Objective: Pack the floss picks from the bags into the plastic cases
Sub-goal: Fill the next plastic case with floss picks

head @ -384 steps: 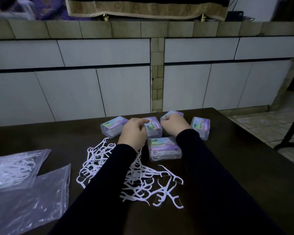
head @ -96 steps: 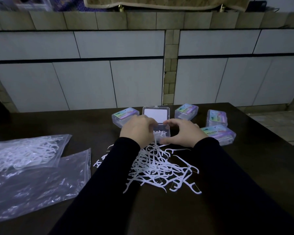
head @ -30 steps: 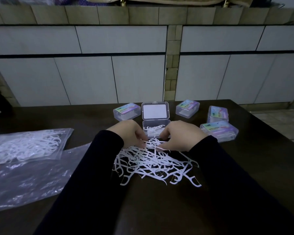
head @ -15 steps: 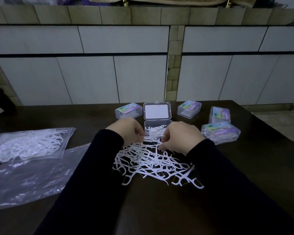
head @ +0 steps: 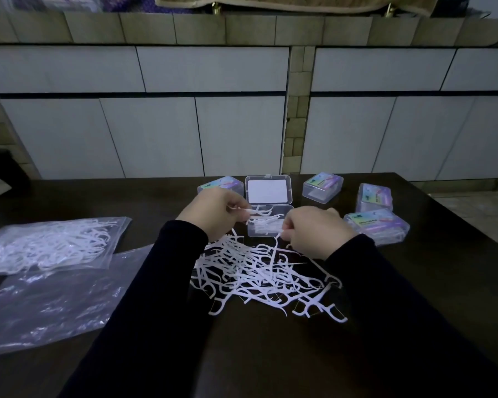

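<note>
Colourful labels on the lids of the closed boxes (head: 375, 225), tiny print on them – too small and blurry to read, white card in the lid of the open box (head: 267, 191) – blank, no words or numbers to read anywhere

A home kitchen: tiled counter (head: 242, 27) over white cabinet doors (head: 156, 133), dark table (head: 414, 282) before them.
</note>
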The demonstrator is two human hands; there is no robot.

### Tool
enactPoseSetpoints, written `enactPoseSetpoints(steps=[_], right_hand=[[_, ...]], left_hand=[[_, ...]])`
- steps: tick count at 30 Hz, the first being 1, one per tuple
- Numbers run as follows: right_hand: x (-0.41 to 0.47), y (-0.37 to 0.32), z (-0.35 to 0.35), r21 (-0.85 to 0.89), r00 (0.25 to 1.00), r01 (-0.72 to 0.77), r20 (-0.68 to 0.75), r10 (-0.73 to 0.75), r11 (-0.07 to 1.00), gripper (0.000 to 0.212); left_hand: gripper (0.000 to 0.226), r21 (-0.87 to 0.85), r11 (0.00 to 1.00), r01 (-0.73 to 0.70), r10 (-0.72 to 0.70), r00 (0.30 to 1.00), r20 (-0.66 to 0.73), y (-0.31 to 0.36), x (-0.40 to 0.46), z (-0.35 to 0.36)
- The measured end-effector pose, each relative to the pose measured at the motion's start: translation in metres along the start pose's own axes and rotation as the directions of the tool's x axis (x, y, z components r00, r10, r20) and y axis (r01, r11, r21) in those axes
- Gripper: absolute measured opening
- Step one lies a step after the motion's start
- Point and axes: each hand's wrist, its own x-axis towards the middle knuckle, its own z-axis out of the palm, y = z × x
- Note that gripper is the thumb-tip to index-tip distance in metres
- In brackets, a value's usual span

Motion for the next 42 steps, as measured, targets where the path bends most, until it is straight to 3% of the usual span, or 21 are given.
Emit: enactPoseSetpoints(steps=[4, 8, 15, 21, 25, 29, 32, 37, 42], right_hand=[[0.000, 0.020, -0.010, 0.186, 0.991, -0.011, -0.130, 0.036, 0.982, 0.008], [0.007, 0.026, -0.009, 0.265, 0.935, 0.010, -0.345, 0.085, 0.964, 0.005], [0.027, 0.013, 0.008, 0.147, 0.864, 0.140, -0.501, -0.048, 0.979, 0.014], [0.040, 0.013, 0.016, 0.089, 0.871, 0.231, -0.463, -0.165, 0.969, 0.012], [0.047, 0.017, 0.018, 0.149, 0.909, 0.213, -0.393, -0.140, 0.966, 0.013], [0.046, 0.029, 0.018, 0.251, 0.893, 0.236, -0.437, -0.107, 0.939, 0.016], [0.045, 0.040, 0.018, 0.261, 0.882, 0.216, -0.466, -0.073, 0.941, 0.028], [0.041, 0.048, 0.018, 0.273, 0.961, 0.150, -0.265, -0.075, 0.950, 0.074], [0.041, 0.048, 0.022, 0.270, 0.982, 0.121, -0.176, -0.075, 0.955, 0.070]], left_hand=[[0.007, -0.095, 0.994, -0.047, 0.033, 0.989, -0.147, 0.001, 0.000, 0.002], [0.009, -0.241, 0.970, -0.043, -0.033, 0.953, -0.302, 0.003, 0.003, 0.012], [0.017, -0.276, 0.959, -0.063, -0.066, 0.899, -0.434, 0.007, 0.005, 0.019], [0.014, -0.309, 0.947, -0.085, -0.060, 0.900, -0.432, 0.005, 0.007, 0.026], [0.013, -0.280, 0.957, -0.076, -0.049, 0.908, -0.415, 0.003, 0.009, 0.032], [0.015, -0.240, 0.969, -0.056, -0.046, 0.916, -0.399, 0.005, 0.009, 0.038], [0.018, -0.268, 0.963, -0.043, -0.067, 0.918, -0.390, 0.006, 0.012, 0.042], [0.017, -0.291, 0.955, -0.056, -0.055, 0.931, -0.362, 0.012, 0.019, 0.051], [0.015, -0.125, 0.991, -0.057, 0.023, 0.966, -0.258, 0.019, 0.027, 0.060]])
